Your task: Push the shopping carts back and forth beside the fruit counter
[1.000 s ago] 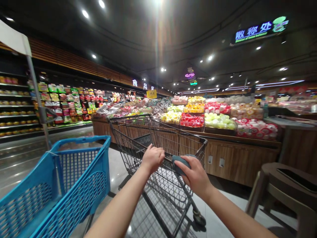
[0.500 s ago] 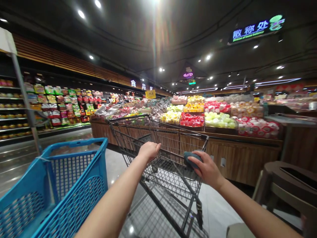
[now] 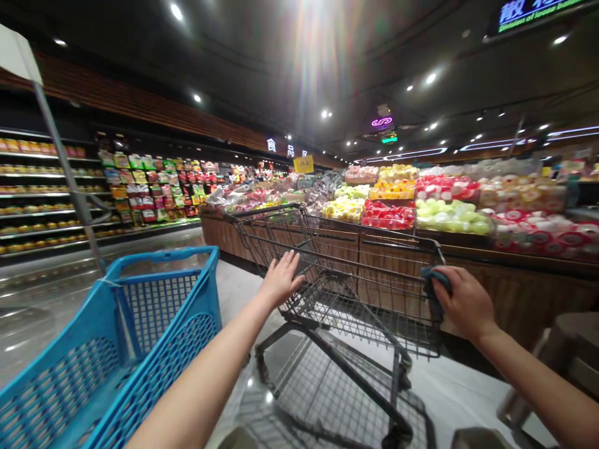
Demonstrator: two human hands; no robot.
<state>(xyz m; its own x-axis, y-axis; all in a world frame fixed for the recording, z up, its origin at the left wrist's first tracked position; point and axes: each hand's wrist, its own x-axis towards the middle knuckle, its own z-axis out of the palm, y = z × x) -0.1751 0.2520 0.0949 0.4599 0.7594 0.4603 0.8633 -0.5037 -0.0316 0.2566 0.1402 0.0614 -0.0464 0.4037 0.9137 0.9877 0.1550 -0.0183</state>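
Observation:
A dark metal wire shopping cart [image 3: 369, 259] stands side-on in front of me. My left hand [image 3: 282, 279] is at its near side, with fingers stretched out and holding nothing; whether the palm touches the wire is hidden. At the cart's right end, my right hand [image 3: 465, 302] is closed round a dark blue-grey cloth [image 3: 436, 282], pressed against the frame near the upper corner. The fingertips behind the cloth are partly out of sight.
A blue plastic basket cart [image 3: 163, 299] is at my left, beside a slanted metal pole [image 3: 70, 156]. Behind the wire cart runs a wooden display counter [image 3: 397, 255] piled with packaged goods. Stocked shelves [image 3: 42, 187] line the left wall. A stool-like seat [image 3: 568, 349] stands at right.
The scene has shifted rightward in view. My right hand with the cloth has moved right to the cart's end corner. My left hand's fingers have straightened out.

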